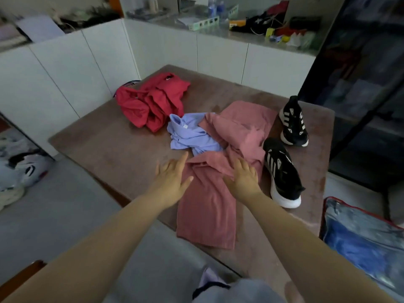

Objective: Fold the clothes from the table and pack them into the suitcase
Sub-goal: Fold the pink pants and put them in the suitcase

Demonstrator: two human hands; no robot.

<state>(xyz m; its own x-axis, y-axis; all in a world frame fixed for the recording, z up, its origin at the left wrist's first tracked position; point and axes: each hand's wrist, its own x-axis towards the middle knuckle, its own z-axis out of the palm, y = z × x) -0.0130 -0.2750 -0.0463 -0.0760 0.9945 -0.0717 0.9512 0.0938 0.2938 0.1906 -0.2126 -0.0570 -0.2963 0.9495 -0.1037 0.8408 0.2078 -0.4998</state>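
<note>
The right hand [242, 178] lies flat, fingers straight, on the pink shirt [205, 211] just below its collar. The left hand [172, 180], also flat, rests at the shirt's left edge, partly on the worktop [109, 147]. The shirt reaches toward the near edge. Farther off lie a blue shirt [190, 136], another pink garment [240, 125] and red clothes [150, 103].
</note>
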